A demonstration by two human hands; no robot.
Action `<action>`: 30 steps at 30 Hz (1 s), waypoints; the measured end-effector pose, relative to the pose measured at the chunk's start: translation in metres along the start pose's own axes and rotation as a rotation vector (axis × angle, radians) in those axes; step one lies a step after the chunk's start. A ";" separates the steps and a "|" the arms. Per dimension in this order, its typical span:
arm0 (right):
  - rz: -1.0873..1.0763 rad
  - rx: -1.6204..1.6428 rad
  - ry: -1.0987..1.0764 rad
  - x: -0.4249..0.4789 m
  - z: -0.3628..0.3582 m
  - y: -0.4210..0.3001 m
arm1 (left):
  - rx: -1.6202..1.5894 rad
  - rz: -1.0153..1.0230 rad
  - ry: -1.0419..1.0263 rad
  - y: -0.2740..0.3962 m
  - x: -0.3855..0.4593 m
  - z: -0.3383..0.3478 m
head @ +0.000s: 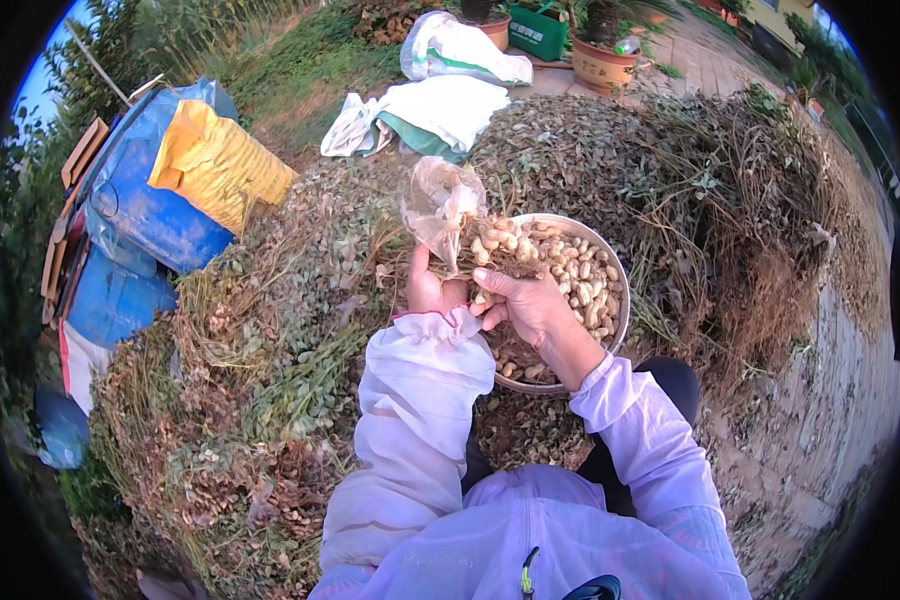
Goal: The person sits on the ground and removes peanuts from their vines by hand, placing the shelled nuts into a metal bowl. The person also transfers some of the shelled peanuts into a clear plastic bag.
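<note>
My left hand (431, 285) grips a bunch of dried peanut plant, its stems partly hidden by a torn, clear plastic film (446, 206) that hangs over them. Pale peanuts in their shells (497, 235) and fine brown roots (516, 265) stick out from the bunch to the right. At its near side, the thumb and fingers of my right hand (529, 304) pinch peanuts on the bunch. Both hands are over the left part of a round basin (531, 388), which stands between my knees. Many loose unshelled peanuts (589, 281) lie in it.
Heaped dried peanut plants lie left (270, 375) and right (750, 202) of me. Blue plastic drums (169, 217) and a yellow sack (221, 165) stand at the left. White woven sacks (450, 105) lie ahead, near a potted plant (600, 64) and a green bag (538, 34).
</note>
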State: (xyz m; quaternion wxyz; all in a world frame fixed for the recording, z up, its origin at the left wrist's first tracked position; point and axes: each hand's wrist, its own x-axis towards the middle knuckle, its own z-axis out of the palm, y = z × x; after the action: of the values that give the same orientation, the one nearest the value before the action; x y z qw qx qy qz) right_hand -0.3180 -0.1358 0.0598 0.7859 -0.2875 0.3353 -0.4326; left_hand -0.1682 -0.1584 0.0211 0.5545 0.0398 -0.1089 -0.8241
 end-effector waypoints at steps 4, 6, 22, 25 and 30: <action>-0.006 -0.132 -0.059 0.003 -0.005 -0.002 | 0.093 -0.067 -0.156 0.001 0.000 0.012; 0.016 -0.170 -0.167 -0.001 -0.008 0.000 | 0.164 -0.186 -0.313 0.003 -0.010 0.019; -0.223 -0.593 0.092 -0.077 -0.024 0.015 | 0.285 0.102 0.163 0.041 -0.005 -0.024; -0.241 -0.483 0.177 -0.069 -0.028 0.001 | 0.381 0.096 0.238 0.052 -0.014 -0.040; -0.830 -1.216 0.422 -0.035 -0.074 -0.012 | 0.087 -0.029 0.037 0.027 -0.020 0.022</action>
State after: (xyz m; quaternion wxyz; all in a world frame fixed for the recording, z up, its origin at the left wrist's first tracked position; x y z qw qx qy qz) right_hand -0.3950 -0.1229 0.0336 0.1815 -0.6830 0.5219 -0.4776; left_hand -0.1397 -0.1470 0.0471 0.5420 0.0806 -0.1338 -0.8257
